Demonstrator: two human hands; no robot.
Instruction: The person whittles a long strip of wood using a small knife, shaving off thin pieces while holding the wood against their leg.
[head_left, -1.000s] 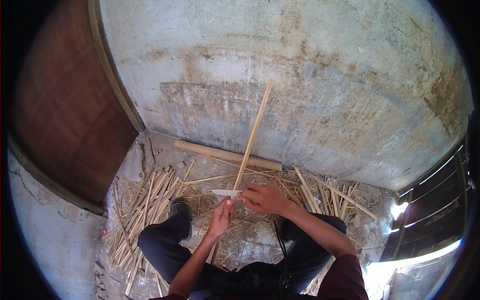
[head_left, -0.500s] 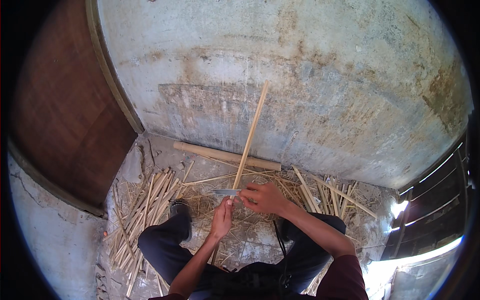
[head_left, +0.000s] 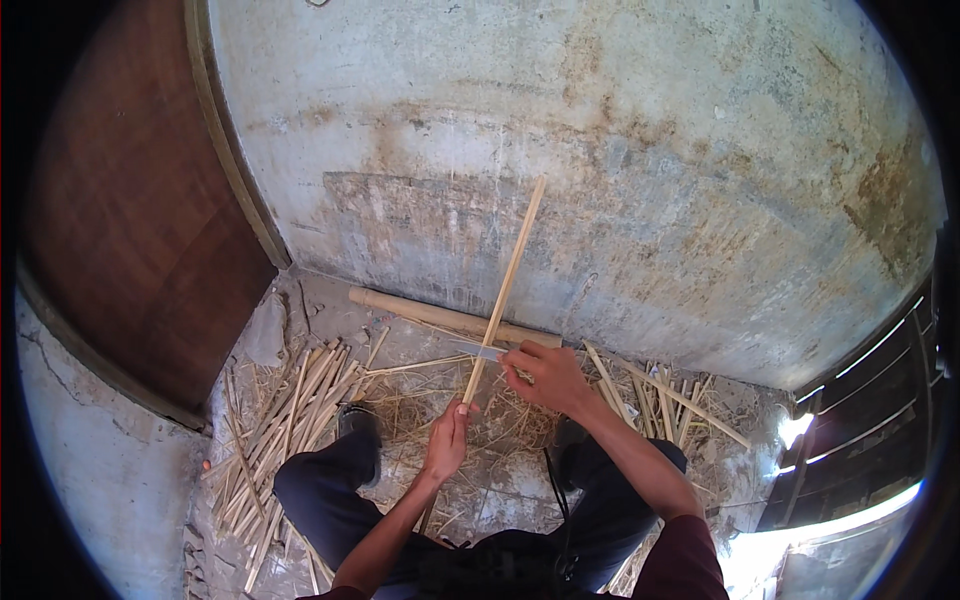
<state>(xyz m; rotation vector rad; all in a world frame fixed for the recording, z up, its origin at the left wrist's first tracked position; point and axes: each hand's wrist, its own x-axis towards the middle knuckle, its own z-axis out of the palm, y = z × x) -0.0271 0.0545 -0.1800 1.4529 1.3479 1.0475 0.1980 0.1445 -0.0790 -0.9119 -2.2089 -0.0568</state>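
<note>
A long, narrow bamboo strip slants up and away from me, its far end in front of the wall. My left hand is closed around its lower part, thumb along the top. Above that, my right hand grips a knife by its handle, which the fingers hide. The knife's blade points left and lies across the strip. Below my left hand, the strip's near end shows only in part between my legs.
Cut bamboo strips lie heaped on the floor at left, with more strips at right. A thick bamboo pole rests along the wall. Shavings litter the floor around my shoes. A brown door stands at left.
My right hand and the knife have moved up the strip, away from my left hand and slightly right. The strip's far end has shifted a little down and right. My left hand keeps its grip.
</note>
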